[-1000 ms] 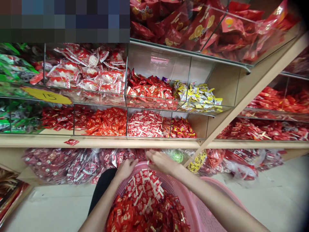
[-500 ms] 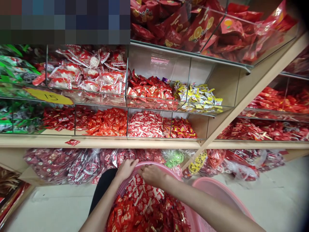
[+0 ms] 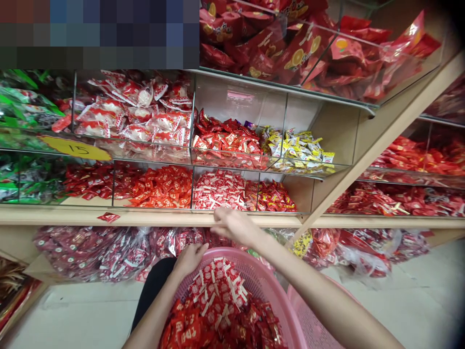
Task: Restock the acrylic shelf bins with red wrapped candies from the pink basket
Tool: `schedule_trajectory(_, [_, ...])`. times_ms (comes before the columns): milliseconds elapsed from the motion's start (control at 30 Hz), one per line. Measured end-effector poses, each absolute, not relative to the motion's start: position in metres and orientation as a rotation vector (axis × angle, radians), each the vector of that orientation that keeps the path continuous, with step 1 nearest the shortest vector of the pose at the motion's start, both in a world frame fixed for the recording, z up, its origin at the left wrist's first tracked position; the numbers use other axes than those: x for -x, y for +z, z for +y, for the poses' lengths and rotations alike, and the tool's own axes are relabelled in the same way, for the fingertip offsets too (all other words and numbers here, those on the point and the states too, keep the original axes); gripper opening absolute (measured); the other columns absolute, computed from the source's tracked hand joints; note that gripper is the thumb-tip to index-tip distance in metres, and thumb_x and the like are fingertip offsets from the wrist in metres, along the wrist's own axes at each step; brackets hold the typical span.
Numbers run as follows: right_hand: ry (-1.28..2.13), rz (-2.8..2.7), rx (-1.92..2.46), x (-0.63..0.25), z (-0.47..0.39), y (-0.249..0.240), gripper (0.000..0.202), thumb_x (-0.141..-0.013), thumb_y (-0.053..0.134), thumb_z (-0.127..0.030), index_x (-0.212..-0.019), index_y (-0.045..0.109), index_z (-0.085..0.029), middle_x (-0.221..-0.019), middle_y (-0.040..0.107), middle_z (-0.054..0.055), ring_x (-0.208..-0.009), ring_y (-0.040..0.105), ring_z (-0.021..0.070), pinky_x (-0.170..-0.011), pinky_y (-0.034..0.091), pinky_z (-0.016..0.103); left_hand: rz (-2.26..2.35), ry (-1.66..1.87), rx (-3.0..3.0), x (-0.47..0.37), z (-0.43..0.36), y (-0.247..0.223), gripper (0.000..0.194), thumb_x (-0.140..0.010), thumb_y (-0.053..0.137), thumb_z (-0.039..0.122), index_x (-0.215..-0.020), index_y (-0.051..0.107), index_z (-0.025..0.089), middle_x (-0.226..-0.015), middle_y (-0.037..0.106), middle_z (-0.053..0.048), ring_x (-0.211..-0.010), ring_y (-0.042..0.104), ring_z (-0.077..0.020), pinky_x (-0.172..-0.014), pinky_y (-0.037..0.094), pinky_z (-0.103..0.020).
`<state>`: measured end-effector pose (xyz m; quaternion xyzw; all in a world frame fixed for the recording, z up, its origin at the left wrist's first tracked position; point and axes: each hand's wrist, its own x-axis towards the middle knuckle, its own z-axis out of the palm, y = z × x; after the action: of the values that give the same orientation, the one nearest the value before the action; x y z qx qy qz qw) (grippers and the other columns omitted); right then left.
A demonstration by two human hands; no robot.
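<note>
A pink perforated plastic basket (image 3: 296, 310) holds a heap of small wrapped candies. Red-and-white twisted ones (image 3: 220, 291) lie at the far side, with orange-red packets (image 3: 185, 325) and darker red ones nearer. My left hand (image 3: 191, 259) is closed on the basket's far left rim. Above the far rim, my right hand (image 3: 238, 227) is in front of the shelf's wooden edge, just below the bin of red-and-white candies (image 3: 221, 190). Its fingers are loosely bent and somewhat apart, and I see nothing in them.
Clear-fronted bins with orange-red packets (image 3: 162, 186) and yellow-white candies (image 3: 298, 148) fill the shelves. A single red packet (image 3: 108, 217) lies on the wooden ledge (image 3: 58, 215). Bulging candy bags (image 3: 74, 252) sit beneath. Another pink basket (image 3: 314, 315) stands at right, partly behind my right arm.
My right hand has risen from over the candies in the basket toward the shelf edge. My left hand stays on the rim.
</note>
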<state>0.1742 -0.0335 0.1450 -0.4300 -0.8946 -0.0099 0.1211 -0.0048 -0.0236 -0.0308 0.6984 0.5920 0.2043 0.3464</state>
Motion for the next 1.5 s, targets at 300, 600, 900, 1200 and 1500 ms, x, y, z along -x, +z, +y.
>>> schedule_trajectory(300, [-0.1, -2.193, 2.076, -0.205, 0.051, 0.149, 0.025, -0.081, 0.043, -0.012, -0.106, 0.043, -0.014, -0.095, 0.059, 0.014, -0.089, 0.058, 0.0228, -0.068, 0.04, 0.028, 1.525, 0.565, -1.879, 0.007, -0.022, -0.037, 0.051, -0.079, 0.03, 0.059, -0.063, 0.054, 0.017, -0.059, 0.056, -0.001, -0.054, 0.049, -0.0126, -0.052, 0.027, -0.021])
schedule_trajectory(600, [-0.055, -2.075, 2.173, -0.197, 0.062, 0.121, 0.028, -0.08, 0.039, -0.005, -0.105, 0.046, -0.014, -0.098, 0.058, 0.016, -0.092, 0.058, 0.0224, -0.07, 0.043, 0.029, 1.507, 0.558, -1.872, 0.008, -0.022, -0.037, 0.05, -0.08, 0.031, 0.057, -0.068, 0.058, 0.017, -0.064, 0.06, -0.003, -0.058, 0.052, -0.0133, -0.055, 0.029, -0.021])
schedule_trajectory(900, [0.014, -1.941, 2.027, -0.203, 0.05, 0.128, 0.02, -0.078, 0.041, -0.017, -0.097, 0.045, -0.019, -0.09, 0.061, 0.008, -0.084, 0.058, 0.0197, -0.066, 0.041, 0.027, 1.514, 0.565, -1.891, 0.008, -0.021, -0.039, 0.05, -0.08, 0.031, 0.056, -0.066, 0.057, 0.016, -0.062, 0.06, -0.003, -0.058, 0.051, -0.0132, -0.055, 0.029, -0.021])
schedule_trajectory(1200, [0.612, -1.678, 1.349, -0.201, -0.031, 0.131, 0.012, -0.075, 0.041, -0.024, -0.085, 0.035, -0.022, -0.078, 0.054, -0.001, -0.063, 0.058, 0.0111, -0.058, 0.046, 0.024, 1.492, 0.555, -1.879, 0.007, -0.022, -0.036, 0.051, -0.081, 0.03, 0.056, -0.069, 0.059, 0.016, -0.062, 0.06, -0.003, -0.056, 0.05, -0.0134, -0.053, 0.028, -0.022])
schedule_trajectory(1500, [1.358, -1.343, 1.374, -0.167, -0.067, 0.025, 0.018, -0.068, 0.046, -0.012, -0.075, 0.033, -0.022, -0.066, 0.048, -0.006, -0.052, 0.06, 0.0116, -0.05, 0.051, 0.026, 1.524, 0.575, -1.844, 0.005, -0.023, -0.035, 0.056, -0.079, 0.026, 0.06, -0.062, 0.056, 0.016, -0.059, 0.058, -0.002, -0.054, 0.049, -0.0125, -0.053, 0.028, -0.022])
